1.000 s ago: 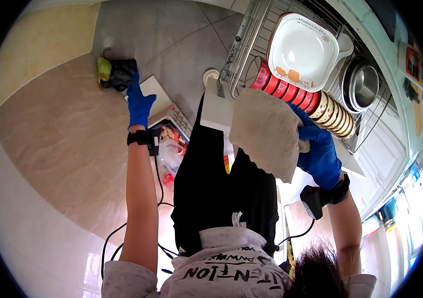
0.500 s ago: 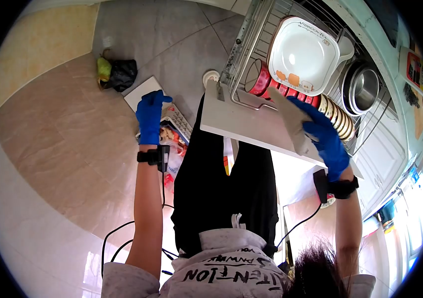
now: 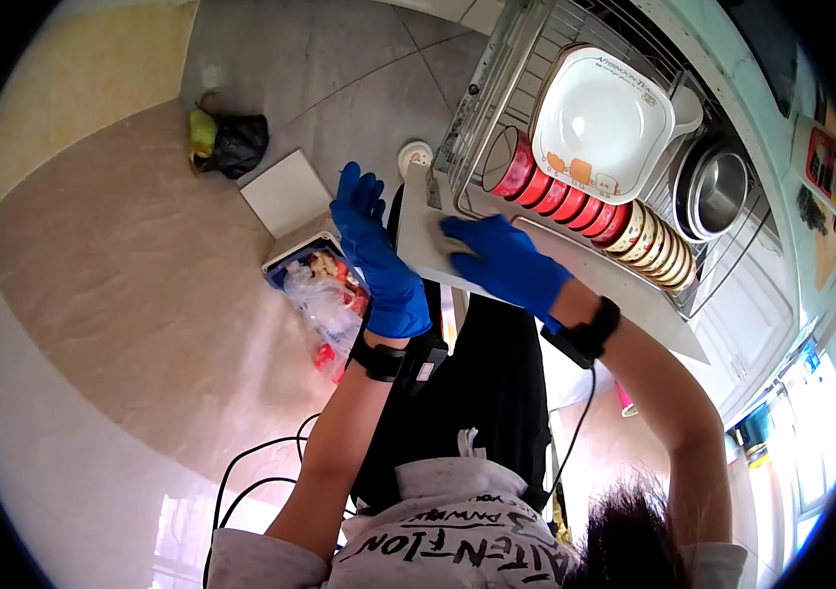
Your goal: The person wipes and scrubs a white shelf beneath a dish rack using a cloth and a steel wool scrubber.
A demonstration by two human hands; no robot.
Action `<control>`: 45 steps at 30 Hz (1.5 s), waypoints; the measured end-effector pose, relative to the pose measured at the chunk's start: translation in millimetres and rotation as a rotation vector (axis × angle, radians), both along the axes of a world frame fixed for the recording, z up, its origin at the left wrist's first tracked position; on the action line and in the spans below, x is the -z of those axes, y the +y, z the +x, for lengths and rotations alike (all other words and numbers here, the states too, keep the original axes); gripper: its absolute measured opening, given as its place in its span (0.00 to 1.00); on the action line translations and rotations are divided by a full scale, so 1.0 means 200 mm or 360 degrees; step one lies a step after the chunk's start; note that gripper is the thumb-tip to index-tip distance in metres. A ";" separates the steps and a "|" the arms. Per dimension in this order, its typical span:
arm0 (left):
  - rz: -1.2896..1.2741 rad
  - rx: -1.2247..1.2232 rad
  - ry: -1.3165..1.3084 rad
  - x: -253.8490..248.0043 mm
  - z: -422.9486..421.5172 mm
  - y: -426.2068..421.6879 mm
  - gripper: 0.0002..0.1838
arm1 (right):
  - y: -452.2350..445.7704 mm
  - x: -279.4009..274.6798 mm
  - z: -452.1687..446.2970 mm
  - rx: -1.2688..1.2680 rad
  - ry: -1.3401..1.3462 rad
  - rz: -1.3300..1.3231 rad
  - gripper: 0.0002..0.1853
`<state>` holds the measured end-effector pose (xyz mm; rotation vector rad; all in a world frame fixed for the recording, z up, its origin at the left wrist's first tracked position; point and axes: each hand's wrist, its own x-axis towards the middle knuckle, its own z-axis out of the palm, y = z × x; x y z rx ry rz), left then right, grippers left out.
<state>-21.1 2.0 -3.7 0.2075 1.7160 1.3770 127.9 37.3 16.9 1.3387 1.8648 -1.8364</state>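
Wiping the white drawer front (image 3: 624, 294) seems the step, right hand (image 3: 506, 260) flattened over a mostly hidden cloth (image 3: 446, 239) near its end, left hand (image 3: 377, 265) open and empty alongside; spreading pressure evenly looks needed.

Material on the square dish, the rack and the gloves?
Square dish: likely glazed ceramic, given the glossy white surface; melamine possible. Rack: shiny silvery wire, so metal, probably steel. Gloves: smooth, blue, close-fitting, rubber-like film; nitrile or latex, can't tell.
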 end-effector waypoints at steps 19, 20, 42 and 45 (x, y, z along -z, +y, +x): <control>-0.0596 0.1145 -0.0173 -0.13 -0.30 -0.13 0.14 | -0.26 -0.20 0.24 0.0239 0.0057 0.0632 0.27; -0.0595 0.0896 -0.0415 -0.15 -0.26 -0.16 0.10 | -0.30 -0.21 0.27 0.0271 -0.0145 0.0623 0.26; -0.0194 0.0289 -0.0768 0.01 -0.22 -0.40 0.09 | -0.16 -0.19 -0.39 0.0144 -0.0130 0.0933 0.22; -0.0270 0.0250 -0.0939 0.05 -0.29 -0.44 0.09 | -0.13 -0.18 -0.33 0.0177 0.0018 0.0734 0.22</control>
